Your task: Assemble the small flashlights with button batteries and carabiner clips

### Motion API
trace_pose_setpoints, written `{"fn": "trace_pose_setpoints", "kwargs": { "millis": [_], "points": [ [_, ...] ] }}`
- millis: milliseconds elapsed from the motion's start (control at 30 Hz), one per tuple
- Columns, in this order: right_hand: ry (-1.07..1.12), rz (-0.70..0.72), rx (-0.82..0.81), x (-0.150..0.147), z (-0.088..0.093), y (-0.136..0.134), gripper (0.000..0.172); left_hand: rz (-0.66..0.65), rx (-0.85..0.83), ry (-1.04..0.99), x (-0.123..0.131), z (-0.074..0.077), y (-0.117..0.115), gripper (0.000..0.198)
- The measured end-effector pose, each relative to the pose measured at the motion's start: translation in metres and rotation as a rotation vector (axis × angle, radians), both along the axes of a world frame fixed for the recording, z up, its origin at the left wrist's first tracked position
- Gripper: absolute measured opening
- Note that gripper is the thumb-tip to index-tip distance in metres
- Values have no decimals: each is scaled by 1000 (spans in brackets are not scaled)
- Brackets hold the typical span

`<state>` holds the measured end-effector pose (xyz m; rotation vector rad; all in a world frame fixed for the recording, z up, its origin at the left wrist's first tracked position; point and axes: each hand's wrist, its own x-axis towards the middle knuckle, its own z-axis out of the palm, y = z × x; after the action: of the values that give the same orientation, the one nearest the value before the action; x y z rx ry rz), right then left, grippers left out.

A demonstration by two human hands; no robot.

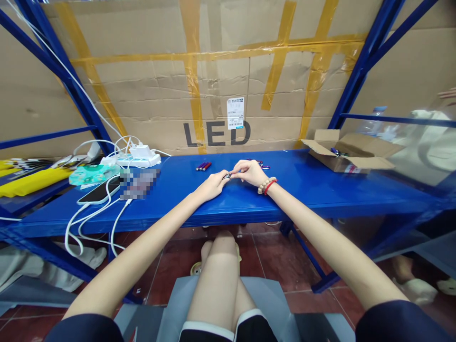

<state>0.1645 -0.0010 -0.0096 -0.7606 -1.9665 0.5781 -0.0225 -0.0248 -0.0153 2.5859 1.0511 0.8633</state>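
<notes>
My left hand [212, 184] rests at the front of the blue table with its fingers closed on a small dark, shiny piece [227, 176]. From the right, my right hand [251, 172] meets it, thumb and forefinger pinched together at the same piece. The piece is mostly covered by fingers, so its kind is unclear. Beyond my left hand lie a few short purple and red metallic tubes [204, 166], side by side. Partly hidden behind my right hand are several small purple and blue items [264, 167] with ring-like ends.
On the left, a phone [99, 191], white cables, a power strip [149, 160] and a green soft pack [93, 175] lie on the table [306, 190]. An open cardboard box [347, 164] with small items stands at right. A large carton [153, 104] walls off the back.
</notes>
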Motion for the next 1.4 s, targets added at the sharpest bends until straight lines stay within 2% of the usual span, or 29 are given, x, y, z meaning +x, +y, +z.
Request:
{"fn": "trace_pose_setpoints", "kwargs": {
  "millis": [133, 300, 633, 1000, 1400],
  "points": [
    [-27, -36, 65, 0, 2, -2, 44, -7, 7, -4, 1, 1, -1, 18],
    [-54, -44, 50, 1, 2, -3, 46, -20, 6, -19, 0, 1, -1, 25],
    [-47, -46, 47, 2, 0, 0, 44, 5, -5, -86, -2, 1, -1, 9],
    [-96, -26, 43, 5, -3, 2, 42, -43, 23, -105, -2, 1, -1, 8],
    [-118, -3, -53, 4, 1, -5, 38, -33, 52, 10, -2, 7, -9, 7]
  ]
}}
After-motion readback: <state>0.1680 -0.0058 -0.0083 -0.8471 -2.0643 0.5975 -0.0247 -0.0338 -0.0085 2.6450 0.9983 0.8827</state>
